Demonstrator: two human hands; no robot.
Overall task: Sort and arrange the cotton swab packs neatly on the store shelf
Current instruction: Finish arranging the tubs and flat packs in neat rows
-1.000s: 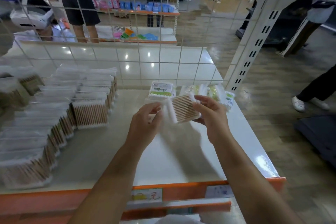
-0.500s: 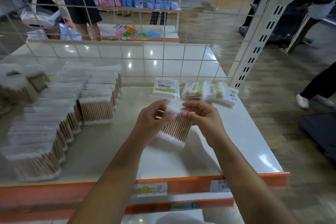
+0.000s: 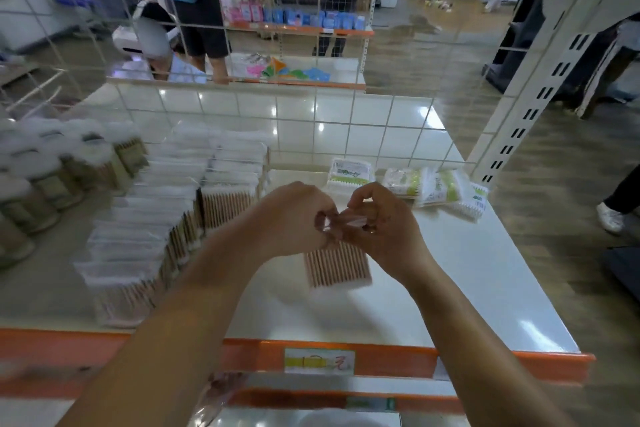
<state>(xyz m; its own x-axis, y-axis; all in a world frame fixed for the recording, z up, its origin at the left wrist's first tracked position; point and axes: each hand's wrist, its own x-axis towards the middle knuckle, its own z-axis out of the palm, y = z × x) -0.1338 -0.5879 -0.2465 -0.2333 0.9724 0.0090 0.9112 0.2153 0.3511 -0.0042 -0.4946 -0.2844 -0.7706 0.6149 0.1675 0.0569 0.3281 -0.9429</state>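
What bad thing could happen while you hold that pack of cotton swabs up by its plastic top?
1. Both the left hand and right hand pinch only the thin plastic flap, so the swab pack hanging below might slip and drop onto the shelf.
2. The flap could tear, spilling swabs.
3. The left arm is close to the stacked packs; a careless move might knock the rows crooked.

Glossy white shelf (image 3: 467,288); wooden-stick swab pack (image 3: 337,267) in clear plastic.
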